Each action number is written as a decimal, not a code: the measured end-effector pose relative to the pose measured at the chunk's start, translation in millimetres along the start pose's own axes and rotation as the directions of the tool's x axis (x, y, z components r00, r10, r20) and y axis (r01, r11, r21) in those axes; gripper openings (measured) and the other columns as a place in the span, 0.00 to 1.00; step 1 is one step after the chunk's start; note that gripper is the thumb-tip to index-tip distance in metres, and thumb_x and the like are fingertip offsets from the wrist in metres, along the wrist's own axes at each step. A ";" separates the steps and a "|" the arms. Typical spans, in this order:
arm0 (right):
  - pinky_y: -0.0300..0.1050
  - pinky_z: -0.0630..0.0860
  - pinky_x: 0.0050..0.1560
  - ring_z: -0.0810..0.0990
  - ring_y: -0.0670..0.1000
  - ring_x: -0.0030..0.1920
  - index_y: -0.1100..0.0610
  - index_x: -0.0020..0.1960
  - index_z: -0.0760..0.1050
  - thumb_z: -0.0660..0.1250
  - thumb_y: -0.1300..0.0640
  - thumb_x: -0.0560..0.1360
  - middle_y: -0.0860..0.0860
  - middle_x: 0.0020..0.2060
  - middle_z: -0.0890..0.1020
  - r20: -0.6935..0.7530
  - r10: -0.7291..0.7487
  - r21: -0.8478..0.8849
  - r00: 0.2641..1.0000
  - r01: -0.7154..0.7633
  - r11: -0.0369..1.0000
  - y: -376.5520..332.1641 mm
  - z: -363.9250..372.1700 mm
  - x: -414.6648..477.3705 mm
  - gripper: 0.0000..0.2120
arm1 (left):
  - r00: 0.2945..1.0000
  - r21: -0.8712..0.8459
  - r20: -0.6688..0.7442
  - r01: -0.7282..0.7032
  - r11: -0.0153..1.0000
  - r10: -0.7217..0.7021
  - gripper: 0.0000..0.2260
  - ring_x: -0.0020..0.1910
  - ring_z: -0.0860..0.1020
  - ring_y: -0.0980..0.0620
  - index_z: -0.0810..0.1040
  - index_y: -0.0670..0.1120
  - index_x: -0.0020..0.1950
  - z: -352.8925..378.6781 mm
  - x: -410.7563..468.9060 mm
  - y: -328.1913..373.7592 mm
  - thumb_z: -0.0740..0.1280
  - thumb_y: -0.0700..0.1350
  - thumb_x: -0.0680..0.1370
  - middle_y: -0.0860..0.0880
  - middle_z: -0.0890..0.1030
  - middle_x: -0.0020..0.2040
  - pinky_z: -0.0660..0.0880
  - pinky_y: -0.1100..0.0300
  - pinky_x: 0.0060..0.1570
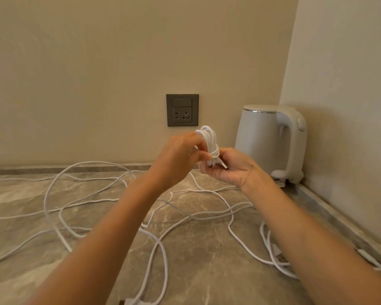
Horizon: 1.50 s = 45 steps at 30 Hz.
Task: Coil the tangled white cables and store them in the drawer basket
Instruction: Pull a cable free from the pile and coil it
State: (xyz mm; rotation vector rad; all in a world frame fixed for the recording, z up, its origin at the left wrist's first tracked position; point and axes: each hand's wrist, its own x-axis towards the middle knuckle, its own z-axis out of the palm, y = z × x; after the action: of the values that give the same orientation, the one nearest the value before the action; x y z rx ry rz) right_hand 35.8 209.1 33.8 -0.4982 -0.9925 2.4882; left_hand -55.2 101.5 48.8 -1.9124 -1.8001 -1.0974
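Head view, both hands raised over the table [207,271], in front of the back wall. The only vessel in sight is a white kettle [262,137] in the right corner, standing upright with its lid down and its handle toward the side wall, so I cannot tell what is inside. A grey wall socket [182,110] sits just left of it, above the hands; its markings are too small for me to read. The coiled cable [209,139], a tight white bundle of several loops, is held upright in the air between the two hands, its top just below the socket. A few turns are wrapped crosswise round its lower half. The left hand [180,155] reaches in knuckles-up, forearm angled from the lower left, its fingers pinching the bundle at mid-height. The right hand [229,168] lies palm-up beneath, with its fingers curled round the bundle's lower end and the thumb pressed against the wrapped turns. A short metal-tipped connector [223,165] pokes out over that palm. The loose cables [92,201] sprawl in crossing white loops over the brown marbled table, from the left edge to beneath both forearms. Another plug end [277,252] lies near the right forearm.
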 end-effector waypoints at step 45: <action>0.40 0.77 0.29 0.80 0.50 0.26 0.58 0.40 0.77 0.47 0.49 0.83 0.54 0.27 0.81 -0.056 -0.137 -0.266 0.989 0.117 0.957 16.2 8.3 6.9 0.26 | 0.997 0.091 0.003 -0.077 0.993 0.077 0.10 0.40 0.70 0.52 0.83 0.40 0.47 13.3 -12.0 -7.5 0.63 0.42 0.78 0.47 0.75 0.46 0.68 0.62 0.37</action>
State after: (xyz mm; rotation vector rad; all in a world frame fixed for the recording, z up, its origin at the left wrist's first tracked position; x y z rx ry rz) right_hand 22.1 197.1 26.7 -0.5830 -1.2900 2.2201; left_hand -57.1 103.1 29.5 -1.9108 -1.7299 -0.9729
